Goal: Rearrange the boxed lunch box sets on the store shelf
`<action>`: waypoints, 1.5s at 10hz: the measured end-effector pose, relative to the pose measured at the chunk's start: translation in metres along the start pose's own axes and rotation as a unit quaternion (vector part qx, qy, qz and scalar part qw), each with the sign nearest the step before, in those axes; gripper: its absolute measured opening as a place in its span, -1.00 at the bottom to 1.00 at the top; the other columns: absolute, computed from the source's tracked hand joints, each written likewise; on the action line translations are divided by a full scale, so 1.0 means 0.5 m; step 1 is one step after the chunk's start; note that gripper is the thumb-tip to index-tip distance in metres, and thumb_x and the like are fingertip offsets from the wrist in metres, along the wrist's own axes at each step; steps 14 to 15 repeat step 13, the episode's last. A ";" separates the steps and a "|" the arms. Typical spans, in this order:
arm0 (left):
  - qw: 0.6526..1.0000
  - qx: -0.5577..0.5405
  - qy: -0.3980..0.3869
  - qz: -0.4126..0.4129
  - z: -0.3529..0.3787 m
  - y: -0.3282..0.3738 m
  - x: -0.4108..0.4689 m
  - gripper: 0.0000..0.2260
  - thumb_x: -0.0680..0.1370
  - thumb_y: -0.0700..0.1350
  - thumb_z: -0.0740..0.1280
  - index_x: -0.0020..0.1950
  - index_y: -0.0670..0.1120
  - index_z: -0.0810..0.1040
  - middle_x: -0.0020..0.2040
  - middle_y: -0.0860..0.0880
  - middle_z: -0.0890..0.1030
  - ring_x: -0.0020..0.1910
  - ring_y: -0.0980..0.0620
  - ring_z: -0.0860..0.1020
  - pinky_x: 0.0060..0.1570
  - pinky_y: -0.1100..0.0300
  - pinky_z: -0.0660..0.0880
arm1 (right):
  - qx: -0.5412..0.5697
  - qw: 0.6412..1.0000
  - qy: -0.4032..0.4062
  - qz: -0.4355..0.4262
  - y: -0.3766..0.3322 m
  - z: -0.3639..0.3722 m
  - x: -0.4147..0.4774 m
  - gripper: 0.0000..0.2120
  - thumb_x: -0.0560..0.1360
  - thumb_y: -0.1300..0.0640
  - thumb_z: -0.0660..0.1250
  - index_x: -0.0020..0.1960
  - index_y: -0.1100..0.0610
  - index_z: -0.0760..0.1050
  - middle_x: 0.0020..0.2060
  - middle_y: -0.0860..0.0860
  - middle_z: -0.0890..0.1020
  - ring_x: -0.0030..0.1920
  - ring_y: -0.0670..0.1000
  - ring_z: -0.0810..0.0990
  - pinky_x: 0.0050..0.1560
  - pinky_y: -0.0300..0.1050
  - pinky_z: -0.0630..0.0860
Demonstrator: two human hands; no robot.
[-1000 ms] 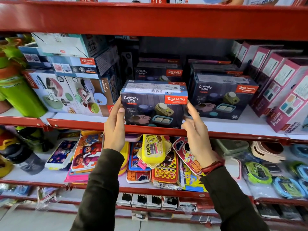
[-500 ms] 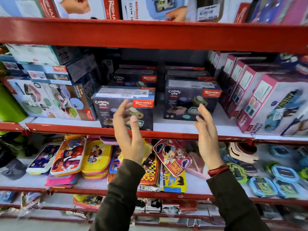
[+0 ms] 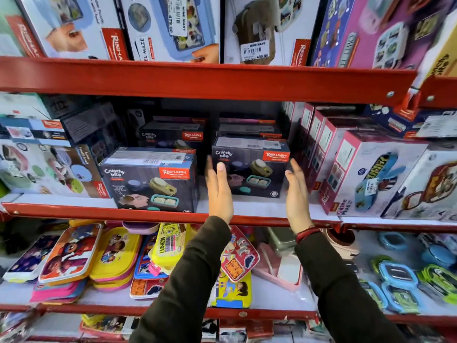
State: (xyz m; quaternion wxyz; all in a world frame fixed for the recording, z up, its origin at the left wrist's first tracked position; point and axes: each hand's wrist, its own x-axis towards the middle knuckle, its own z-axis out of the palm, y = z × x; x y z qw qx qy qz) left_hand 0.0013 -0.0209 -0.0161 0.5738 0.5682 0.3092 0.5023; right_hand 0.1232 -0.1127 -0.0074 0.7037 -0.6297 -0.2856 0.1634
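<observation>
Two dark "Crunchy bite" lunch box sets stand on the middle shelf (image 3: 158,214). The left box (image 3: 150,179) sits at the shelf's front edge. The right box (image 3: 251,167) stands farther back, with more dark boxes stacked behind both. My left hand (image 3: 218,189) is raised flat at the right box's left side, fingers apart, holding nothing. My right hand (image 3: 296,194) is raised at that box's right side, also open. Both hands hover just in front of the box, and whether they touch it is not clear.
White lunch set boxes (image 3: 47,167) fill the shelf's left. Pink and white boxes (image 3: 366,174) crowd the right. Large boxes (image 3: 168,26) line the shelf above. Flat colourful lunch boxes (image 3: 111,253) and round containers (image 3: 398,280) lie on the shelf below.
Both hands let go of the left box, which now rests at the shelf's front edge, and moved right to either side of the right box. The view tilted upward.
</observation>
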 end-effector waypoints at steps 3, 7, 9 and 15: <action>0.997 -0.033 0.018 -0.073 0.014 0.014 0.038 -0.44 0.71 0.24 0.00 0.67 0.03 0.18 0.67 0.00 0.26 0.66 0.03 0.22 0.60 0.13 0.11 | -0.006 1.000 -0.023 0.004 0.004 -0.015 0.035 -0.55 0.71 0.07 0.08 0.59 0.07 0.21 0.59 0.00 0.30 0.52 -0.13 0.23 0.55 -0.15 0.11; 0.998 0.023 0.040 0.042 -0.031 -0.013 -0.036 -0.43 0.58 0.35 0.08 0.55 0.20 0.37 0.41 0.25 0.45 0.49 0.28 0.38 0.60 0.08 0.27 | -0.016 1.000 -0.026 -0.009 0.004 -0.057 -0.015 -0.45 0.62 -0.09 0.17 0.59 -0.03 0.25 0.57 -0.07 0.36 0.53 -0.12 0.34 0.62 0.11 0.23; 0.994 0.060 0.040 0.078 -0.053 -0.026 -0.072 -0.49 0.62 0.28 0.10 0.53 0.17 0.40 0.40 -0.02 0.55 0.45 0.12 0.49 0.53 -0.01 0.40 | -0.033 0.999 -0.018 0.002 0.010 -0.078 -0.053 -0.29 0.44 -0.28 0.18 0.56 -0.10 0.31 0.54 -0.06 0.42 0.53 -0.08 0.38 0.59 0.14 0.29; 0.993 0.093 0.025 0.063 -0.061 -0.029 -0.092 -0.46 0.65 0.23 0.15 0.59 0.04 0.37 0.46 0.13 0.46 0.47 0.28 0.41 0.57 0.03 0.35 | -0.044 0.999 -0.018 0.014 0.006 -0.090 -0.077 -0.28 0.45 -0.30 0.19 0.57 -0.10 0.28 0.56 -0.07 0.39 0.54 -0.08 0.36 0.59 0.14 0.28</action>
